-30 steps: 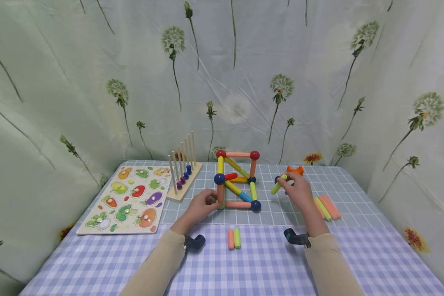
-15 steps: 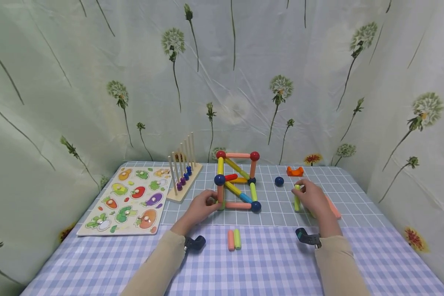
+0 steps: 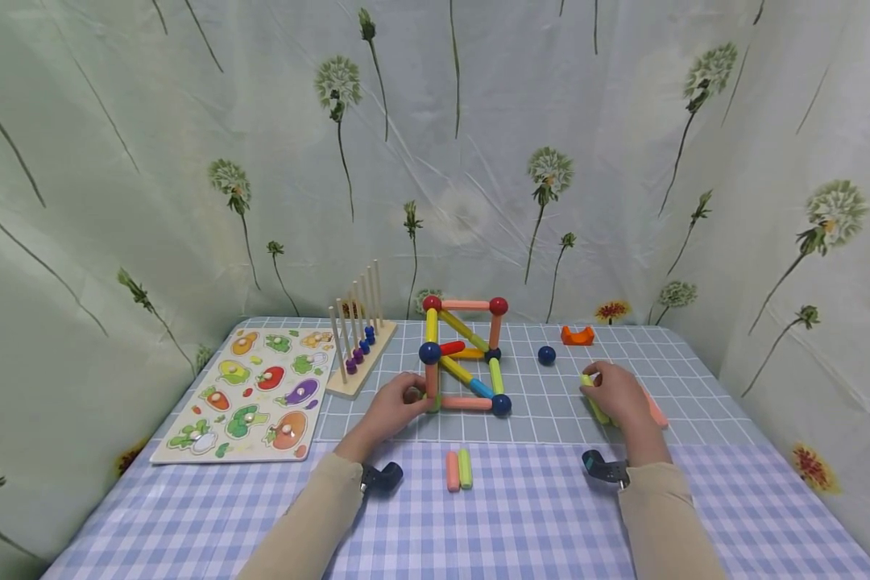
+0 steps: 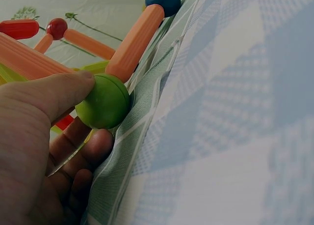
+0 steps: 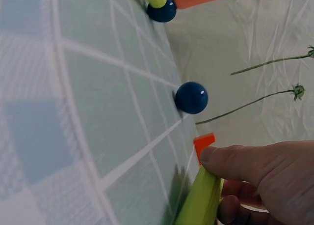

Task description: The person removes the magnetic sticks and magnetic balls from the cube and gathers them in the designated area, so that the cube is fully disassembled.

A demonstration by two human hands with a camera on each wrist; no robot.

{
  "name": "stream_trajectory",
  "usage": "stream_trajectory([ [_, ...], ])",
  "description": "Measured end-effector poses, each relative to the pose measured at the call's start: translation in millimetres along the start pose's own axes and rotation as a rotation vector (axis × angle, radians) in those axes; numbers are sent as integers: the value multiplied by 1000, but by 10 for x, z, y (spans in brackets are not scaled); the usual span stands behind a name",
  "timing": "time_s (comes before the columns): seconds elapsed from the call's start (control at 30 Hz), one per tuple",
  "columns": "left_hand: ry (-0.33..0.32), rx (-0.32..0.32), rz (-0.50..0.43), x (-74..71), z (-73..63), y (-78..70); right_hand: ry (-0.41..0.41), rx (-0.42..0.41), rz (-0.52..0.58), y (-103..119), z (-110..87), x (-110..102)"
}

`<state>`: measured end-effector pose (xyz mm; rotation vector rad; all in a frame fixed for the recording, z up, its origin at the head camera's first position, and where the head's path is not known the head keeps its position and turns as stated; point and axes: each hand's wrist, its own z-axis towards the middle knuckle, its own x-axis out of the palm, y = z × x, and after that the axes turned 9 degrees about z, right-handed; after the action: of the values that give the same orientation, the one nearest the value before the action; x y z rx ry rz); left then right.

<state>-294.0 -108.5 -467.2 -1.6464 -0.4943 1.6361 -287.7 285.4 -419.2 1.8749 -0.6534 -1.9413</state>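
Note:
A magnetic rod-and-ball frame (image 3: pixel 467 305) stands mid-table, with red balls on top and dark blue balls lower down. My left hand (image 3: pixel 397 404) grips the green ball (image 4: pixel 104 103) at its near left bottom corner, thumb on top and fingers beneath. Salmon rods (image 4: pixel 136 41) run from that ball. At the right, my right hand (image 3: pixel 618 395) pinches a yellow-green magnetic rod (image 5: pixel 200 199) by its upper end, tilted low over the grey mat. Under and beside this hand lies a salmon rod (image 3: pixel 656 411), partly hidden. A loose dark blue ball (image 3: pixel 547 355) sits between frame and right hand.
Behind the right hand lies an orange curved piece (image 3: pixel 577 336). One salmon rod (image 3: pixel 453 472) and one yellow-green rod (image 3: pixel 466 469) lie on the checked cloth in front. Left are a vegetable puzzle board (image 3: pixel 246 445) and a wooden peg stand (image 3: pixel 379 341) with beads.
My right hand has let go of the dark blue ball and carried the yellow-green rod right and nearer, lowering and tilting it by the other rods. The left hand stays put.

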Motion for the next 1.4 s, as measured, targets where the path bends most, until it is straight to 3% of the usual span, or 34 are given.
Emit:
stream_trajectory([
  [0.37, -1, -12, -6, 7, 3, 0, -3, -3, -61, -65, -12, -12],
  [0.7, -8, -7, 6, 13, 8, 7, -29, 50, -57, -7, -19, -15],
  [1.03, -8, 7, -3, -5, 2, -2, -98, -100, 132, 352, -35, 42],
  [1.4, -3, 14, -7, 4, -1, 20, -91, -112, 344, 851, -93, 304],
])
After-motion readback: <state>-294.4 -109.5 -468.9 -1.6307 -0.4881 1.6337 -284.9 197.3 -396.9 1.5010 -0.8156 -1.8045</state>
